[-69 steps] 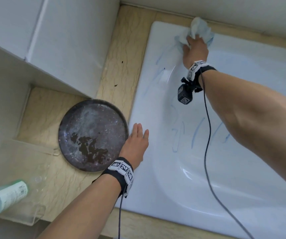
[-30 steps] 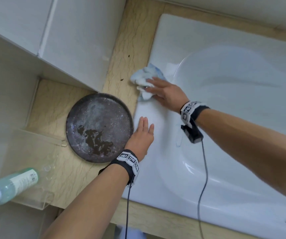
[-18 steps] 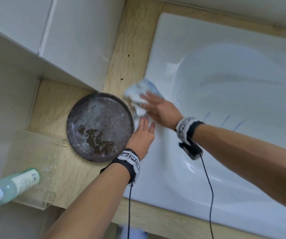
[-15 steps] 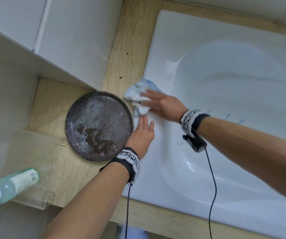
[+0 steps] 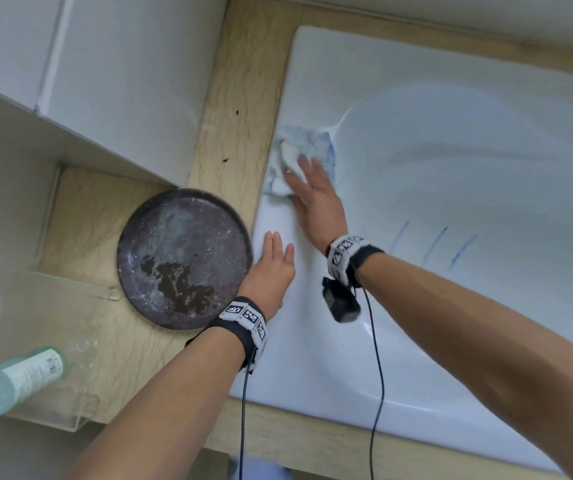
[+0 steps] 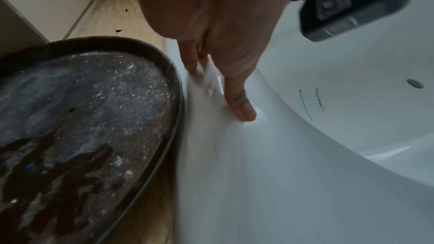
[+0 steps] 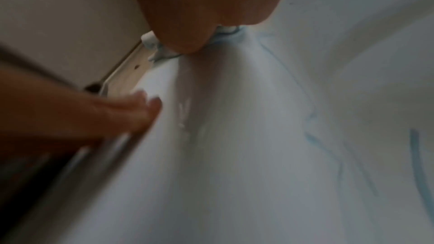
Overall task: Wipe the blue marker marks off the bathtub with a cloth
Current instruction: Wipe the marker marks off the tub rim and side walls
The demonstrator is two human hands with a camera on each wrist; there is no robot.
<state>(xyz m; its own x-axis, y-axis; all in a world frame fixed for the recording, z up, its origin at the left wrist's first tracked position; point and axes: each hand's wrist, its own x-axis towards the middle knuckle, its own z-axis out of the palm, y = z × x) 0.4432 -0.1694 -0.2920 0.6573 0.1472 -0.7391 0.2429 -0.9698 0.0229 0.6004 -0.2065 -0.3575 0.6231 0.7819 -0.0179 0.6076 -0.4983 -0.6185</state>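
Head view: R hand (image 5: 316, 199) fingers flat pressing cloth (image 5: 295, 161) on tub rim (image 5: 312, 81), L wrist only: L fingers (image 6: 237, 97) straight.

A home bathroom: a white bathtub (image 5: 451, 188) is set in a beige stone-look surround (image 5: 236, 98), against pale tiled walls (image 5: 122, 64), with a green bottle (image 5: 18, 379) nearby.

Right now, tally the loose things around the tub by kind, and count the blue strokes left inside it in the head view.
Cloth: 1
Dark round plate: 1
Green bottle: 1
Clear plastic holder: 1
Blue marker strokes: 3
Total: 7
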